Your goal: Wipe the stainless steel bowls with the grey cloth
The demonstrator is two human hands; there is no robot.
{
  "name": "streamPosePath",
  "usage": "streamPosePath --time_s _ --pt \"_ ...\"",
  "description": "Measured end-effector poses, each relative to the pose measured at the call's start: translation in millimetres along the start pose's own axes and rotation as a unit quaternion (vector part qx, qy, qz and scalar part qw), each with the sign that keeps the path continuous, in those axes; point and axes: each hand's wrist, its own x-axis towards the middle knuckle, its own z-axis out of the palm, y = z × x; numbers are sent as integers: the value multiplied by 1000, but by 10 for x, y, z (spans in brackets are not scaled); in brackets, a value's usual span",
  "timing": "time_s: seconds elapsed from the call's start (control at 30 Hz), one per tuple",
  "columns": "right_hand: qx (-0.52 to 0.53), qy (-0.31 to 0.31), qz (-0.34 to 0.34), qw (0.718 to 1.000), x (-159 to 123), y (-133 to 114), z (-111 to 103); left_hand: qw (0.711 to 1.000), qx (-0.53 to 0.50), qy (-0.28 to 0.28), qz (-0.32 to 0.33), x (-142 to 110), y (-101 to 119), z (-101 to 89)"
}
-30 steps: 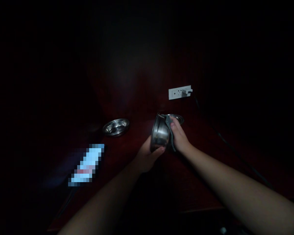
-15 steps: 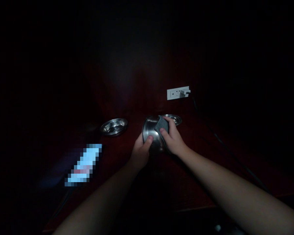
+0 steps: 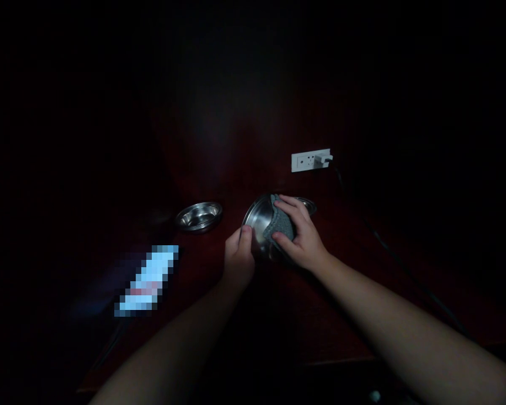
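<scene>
A dark red table (image 3: 329, 315) shows dimly in the middle and fades into shadow at both sides; its front edge catches a faint line of light. Toward the back on the left, a shallow metal bowl (image 3: 199, 218) sits open side up. A shiny metal dish (image 3: 310, 206) sits farther right, mostly hidden. Nearer the left front is a bright screen (image 3: 147, 281), blurred into blocks. A thin dark cable (image 3: 430, 295) runs along the right side.

Dish (image 3: 199, 216) left of bowl (image 3: 259, 218)
</scene>
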Motion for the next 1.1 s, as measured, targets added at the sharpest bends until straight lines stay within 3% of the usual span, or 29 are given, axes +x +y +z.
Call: streamPosePath --time_s 0.33,0.67,1.1 --pt "16 -28 17 999 6 6 14 993 96 19 62 -64 17 -16" --pt "51 -10 65 997 -6 59 37 995 84 26 54 -77 33 -26" --pt "176 20 222 959 -42 202 129 993 90 -3 71 -81 54 -30"
